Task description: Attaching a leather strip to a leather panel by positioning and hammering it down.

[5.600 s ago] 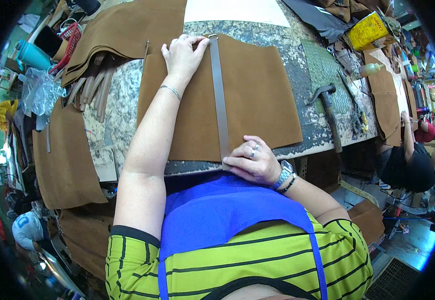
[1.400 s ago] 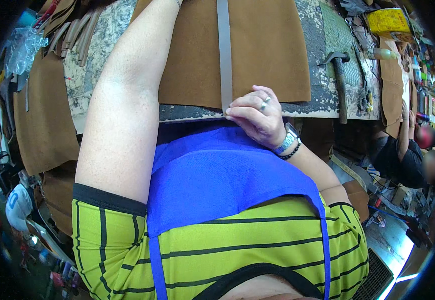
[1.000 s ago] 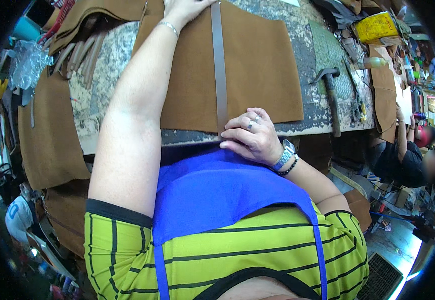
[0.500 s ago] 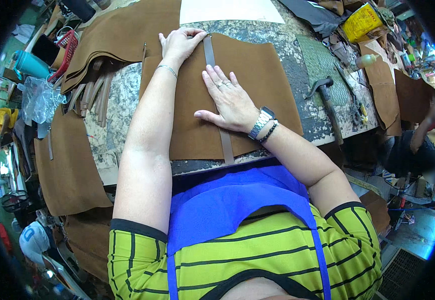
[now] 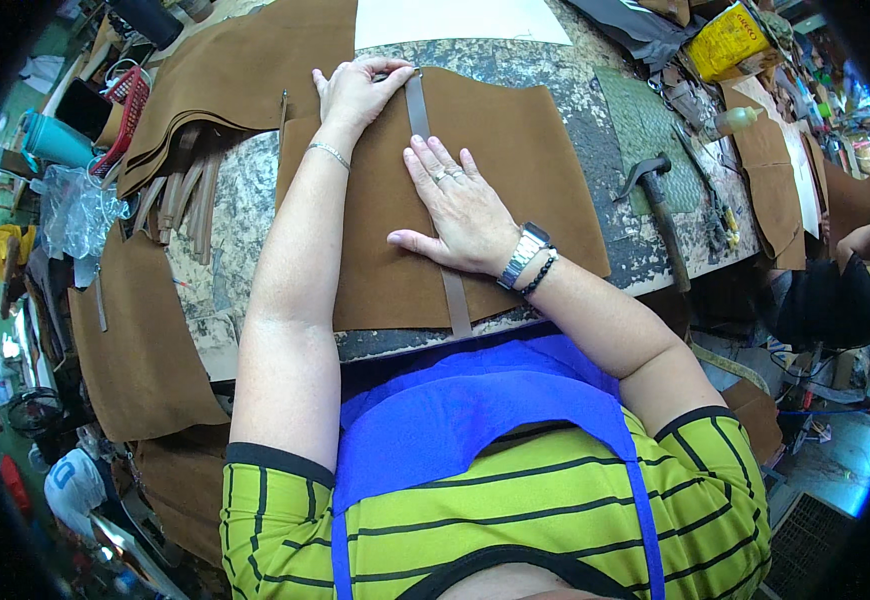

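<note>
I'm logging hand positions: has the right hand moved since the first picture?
Yes: the right hand has moved farther from the table's near edge, onto the middle of the grey strip.

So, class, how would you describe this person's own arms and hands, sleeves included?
The short sleeves are lime with dark stripes and black cuffs. The left hand has a thin silvery wrist bracelet. The right hand has a silvery watch, a dark beaded bracelet and at least one ring.
</note>
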`<state>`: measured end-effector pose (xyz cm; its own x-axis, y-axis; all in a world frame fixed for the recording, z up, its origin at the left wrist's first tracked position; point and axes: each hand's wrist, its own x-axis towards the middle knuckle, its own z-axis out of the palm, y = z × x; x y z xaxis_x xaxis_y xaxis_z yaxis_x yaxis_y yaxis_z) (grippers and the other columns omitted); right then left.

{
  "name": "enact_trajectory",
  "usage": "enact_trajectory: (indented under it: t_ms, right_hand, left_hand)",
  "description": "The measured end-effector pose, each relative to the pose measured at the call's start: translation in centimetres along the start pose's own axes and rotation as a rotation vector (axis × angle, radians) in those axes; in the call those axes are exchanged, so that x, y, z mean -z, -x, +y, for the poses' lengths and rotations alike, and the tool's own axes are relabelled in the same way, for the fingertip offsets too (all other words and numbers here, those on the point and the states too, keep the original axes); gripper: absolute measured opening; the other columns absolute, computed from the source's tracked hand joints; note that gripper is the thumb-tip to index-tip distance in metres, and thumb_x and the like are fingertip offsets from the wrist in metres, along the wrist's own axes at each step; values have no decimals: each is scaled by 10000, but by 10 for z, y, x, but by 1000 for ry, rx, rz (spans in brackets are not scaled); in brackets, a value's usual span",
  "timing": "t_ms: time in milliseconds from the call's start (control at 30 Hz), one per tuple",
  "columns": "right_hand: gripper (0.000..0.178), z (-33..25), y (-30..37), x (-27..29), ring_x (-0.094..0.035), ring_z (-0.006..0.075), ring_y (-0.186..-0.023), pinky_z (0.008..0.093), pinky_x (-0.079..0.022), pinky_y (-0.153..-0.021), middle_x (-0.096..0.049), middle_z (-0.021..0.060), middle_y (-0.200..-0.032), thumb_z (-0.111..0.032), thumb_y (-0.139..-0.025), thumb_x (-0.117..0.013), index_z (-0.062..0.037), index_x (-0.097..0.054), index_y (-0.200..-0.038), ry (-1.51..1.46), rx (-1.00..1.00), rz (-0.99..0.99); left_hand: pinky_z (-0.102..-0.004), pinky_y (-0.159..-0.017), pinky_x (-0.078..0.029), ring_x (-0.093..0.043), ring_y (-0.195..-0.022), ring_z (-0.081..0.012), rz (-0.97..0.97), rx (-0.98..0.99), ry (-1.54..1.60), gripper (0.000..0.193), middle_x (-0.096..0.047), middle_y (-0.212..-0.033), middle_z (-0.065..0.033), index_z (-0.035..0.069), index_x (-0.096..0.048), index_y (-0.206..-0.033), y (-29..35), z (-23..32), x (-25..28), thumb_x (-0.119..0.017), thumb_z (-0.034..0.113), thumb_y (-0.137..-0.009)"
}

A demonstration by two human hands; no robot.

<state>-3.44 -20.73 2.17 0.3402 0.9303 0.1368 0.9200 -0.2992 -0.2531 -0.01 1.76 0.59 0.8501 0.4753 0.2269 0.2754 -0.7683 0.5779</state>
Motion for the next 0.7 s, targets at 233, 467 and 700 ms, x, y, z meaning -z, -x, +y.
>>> enact_trajectory:
  t_ms: [233,467,700]
  right_hand:
    - [910,1,1,-3,-221,365,-1405,501,-188,-1137,-258,268,-1483,-648,-892,-401,79,-256,-1420,-45,11,47]
    - [686,22,3,-6,-313,362,-1366,393,-245,-1131,-383,257,-1421,-478,-963,-424,67,-369,-1376,-626,-86,342]
    - [622,25,-5,-8,-370,365,-1331,398,-286,-1108,-428,252,-1389,-442,-976,-415,55,-419,-1349,-557,-31,321]
  left_hand:
    - [-686,-1067,-136,-521,-1185,-205,90,-192,-154,295,-585,-1246,12,264,-655,-1147,16,5,-4,-535,408,-918]
    - [-633,-1074,-223,-387,-1335,-224,34,-298,-299,489,-442,-1428,-37,157,-467,-1366,71,19,-11,-462,413,-949]
    - [-626,-1071,-241,-376,-1347,-245,-43,-305,-513,486,-395,-1469,-24,147,-415,-1400,75,24,-8,-392,372,-970]
